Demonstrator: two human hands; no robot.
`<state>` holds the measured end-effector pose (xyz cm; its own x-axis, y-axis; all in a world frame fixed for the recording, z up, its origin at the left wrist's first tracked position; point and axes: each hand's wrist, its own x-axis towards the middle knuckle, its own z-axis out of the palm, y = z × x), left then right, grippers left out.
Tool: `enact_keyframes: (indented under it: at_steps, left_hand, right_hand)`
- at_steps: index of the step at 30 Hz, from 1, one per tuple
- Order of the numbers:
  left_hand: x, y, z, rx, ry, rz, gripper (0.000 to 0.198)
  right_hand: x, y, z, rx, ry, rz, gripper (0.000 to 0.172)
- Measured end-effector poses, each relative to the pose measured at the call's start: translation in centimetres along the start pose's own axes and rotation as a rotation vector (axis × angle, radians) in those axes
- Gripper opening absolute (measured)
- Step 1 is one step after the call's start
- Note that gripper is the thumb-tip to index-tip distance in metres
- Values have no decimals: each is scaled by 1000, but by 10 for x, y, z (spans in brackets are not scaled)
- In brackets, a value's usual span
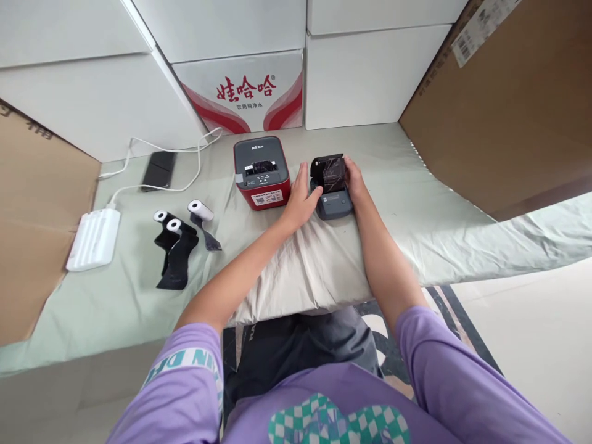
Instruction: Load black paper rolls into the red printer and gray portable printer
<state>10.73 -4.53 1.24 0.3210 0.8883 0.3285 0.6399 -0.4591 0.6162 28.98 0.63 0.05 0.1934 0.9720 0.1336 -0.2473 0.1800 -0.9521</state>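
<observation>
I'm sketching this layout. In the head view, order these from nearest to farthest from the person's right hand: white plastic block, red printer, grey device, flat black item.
From the right hand:
1. Grey device: touching it.
2. Red printer: to its left.
3. Flat black item: farther left.
4. White plastic block: far left, by brown cardboard.

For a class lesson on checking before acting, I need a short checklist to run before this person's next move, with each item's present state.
1. Left hand at the small grey printer: ok, thumb at its left edge.
2. Right hand at the opposite side: ok.
3. Printer's lid shut: not ok, it stands open.
4. Black paper seated properly: cannot tell from this view.
5. Loose paper rolls away from both hands: ok, they lie left of the red printer.
</observation>
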Motion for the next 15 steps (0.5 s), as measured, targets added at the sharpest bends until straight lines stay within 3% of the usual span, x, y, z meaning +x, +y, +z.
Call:
enact_keyframes:
  at_steps: [3,9,15]
  left_hand:
    - [-9,-1,5,2,26,12,70]
    - [-22,7,2,10,106,39,42]
    - [-26,16,-10,102,7,190,41]
  right_hand:
    - [0,0,-1,-39,19,-20,57]
    - [5,3,-5,-94,48,-62,51]
    - [14,10,-10,-57,79,-20,46]
